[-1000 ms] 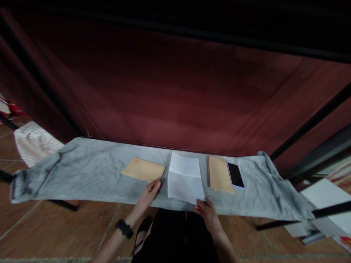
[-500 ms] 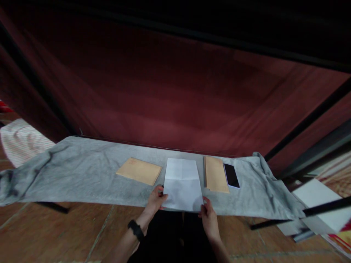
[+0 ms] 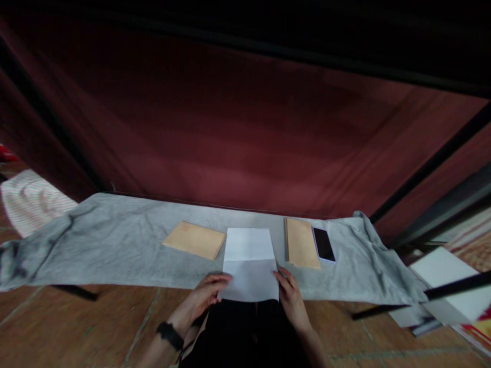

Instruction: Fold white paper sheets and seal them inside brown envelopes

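Note:
A white creased sheet of paper [image 3: 249,260] lies on a grey cloth-covered table [image 3: 115,240], its near edge hanging over the table's front. My left hand [image 3: 205,294] grips the sheet's lower left edge. Its lower right edge is held by my right hand [image 3: 289,296]. A tan envelope [image 3: 194,239] lies to the left of the sheet. Another tan envelope [image 3: 301,243] lies to the right of it, with a black phone [image 3: 323,244] beside that. A black band sits on my left wrist [image 3: 169,335].
A dark red curtain [image 3: 230,128] hangs right behind the table. A striped white cloth [image 3: 26,202] lies at the far left. White boards [image 3: 445,276] and a black bar stand at the right. The floor is brown tile [image 3: 76,327].
The sheet has been pulled toward me and squared up. My left hand left the tan envelope's corner and took the sheet's left edge; my right hand slid up along its right edge.

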`<state>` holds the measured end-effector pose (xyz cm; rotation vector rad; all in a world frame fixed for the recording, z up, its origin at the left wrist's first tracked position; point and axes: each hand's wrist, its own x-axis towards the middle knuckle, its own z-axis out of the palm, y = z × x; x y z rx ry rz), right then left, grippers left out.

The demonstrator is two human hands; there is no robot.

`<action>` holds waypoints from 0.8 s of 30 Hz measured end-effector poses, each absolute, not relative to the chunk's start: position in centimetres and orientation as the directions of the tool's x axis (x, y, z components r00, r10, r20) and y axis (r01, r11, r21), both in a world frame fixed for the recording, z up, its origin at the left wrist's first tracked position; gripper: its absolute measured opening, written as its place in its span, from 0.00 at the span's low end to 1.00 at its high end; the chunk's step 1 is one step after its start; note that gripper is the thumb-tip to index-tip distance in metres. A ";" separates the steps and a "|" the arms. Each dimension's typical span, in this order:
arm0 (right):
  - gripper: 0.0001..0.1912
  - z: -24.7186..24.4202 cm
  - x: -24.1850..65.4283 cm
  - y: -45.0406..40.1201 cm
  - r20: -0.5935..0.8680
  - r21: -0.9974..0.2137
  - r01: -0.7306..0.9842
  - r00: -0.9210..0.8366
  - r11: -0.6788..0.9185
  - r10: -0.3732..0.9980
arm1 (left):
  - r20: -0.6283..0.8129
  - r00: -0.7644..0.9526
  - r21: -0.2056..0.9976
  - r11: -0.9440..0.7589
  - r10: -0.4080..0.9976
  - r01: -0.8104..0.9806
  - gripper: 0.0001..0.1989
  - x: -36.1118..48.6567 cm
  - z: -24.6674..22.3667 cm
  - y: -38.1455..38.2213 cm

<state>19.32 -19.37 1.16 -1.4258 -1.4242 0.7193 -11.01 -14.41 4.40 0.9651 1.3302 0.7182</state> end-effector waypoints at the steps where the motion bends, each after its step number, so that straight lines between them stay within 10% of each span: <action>1: 0.21 1.3 19.3 -19.0 0.230 -0.903 0.397 0.125 0.164 0.965 | -0.477 0.153 0.879 0.472 0.866 0.068 0.14 -11.3 4.6 -14.4; 9: 0.13 2.5 18.7 -15.3 0.158 -0.944 0.324 0.263 0.067 0.952 | -0.316 0.280 0.899 0.380 0.907 -0.216 0.20 -12.5 5.7 -12.8; 14: 0.13 2.9 17.7 -12.1 0.074 -0.936 0.351 0.310 -0.042 0.948 | -0.188 0.092 0.952 0.158 0.978 0.262 0.12 -10.3 5.2 -8.6; 17: 0.11 2.6 17.1 -10.3 0.097 -0.889 0.449 0.371 -0.087 0.924 | -0.026 0.010 0.761 0.013 1.000 0.648 0.12 -8.9 5.1 -6.0; 24: 0.23 1.1 16.4 -8.7 0.141 -0.846 0.519 0.441 -0.124 0.886 | -0.035 -0.041 0.592 0.053 0.999 0.804 0.08 -7.0 4.6 -4.6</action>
